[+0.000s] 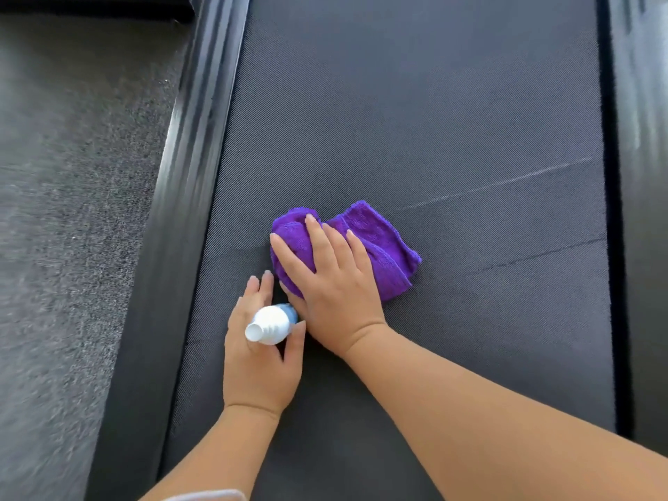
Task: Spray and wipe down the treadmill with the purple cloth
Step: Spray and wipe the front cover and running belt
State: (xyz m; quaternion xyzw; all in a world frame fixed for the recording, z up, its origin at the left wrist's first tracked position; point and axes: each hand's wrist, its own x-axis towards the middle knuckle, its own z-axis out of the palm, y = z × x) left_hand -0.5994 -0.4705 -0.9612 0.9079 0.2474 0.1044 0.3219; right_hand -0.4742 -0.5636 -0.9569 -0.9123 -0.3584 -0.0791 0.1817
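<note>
The purple cloth [379, 247] lies bunched on the dark treadmill belt [433, 121], left of the belt's middle. My right hand [332, 283] lies flat on the cloth with fingers spread, pressing it against the belt. Just to its left, my left hand [258, 359] holds a small spray bottle [272, 324], white-capped with a blue body, its cap pointing toward the camera. The left thumb wraps the bottle on the right side while the fingers run along behind it. Most of the bottle's body is hidden by the hand.
A black side rail [188, 175] runs along the belt's left edge, with grey carpet [72, 175] beyond it. Another black rail [643, 175] borders the right edge. A faint pale streak [506, 182] and a dark seam [542, 254] cross the belt right of the cloth.
</note>
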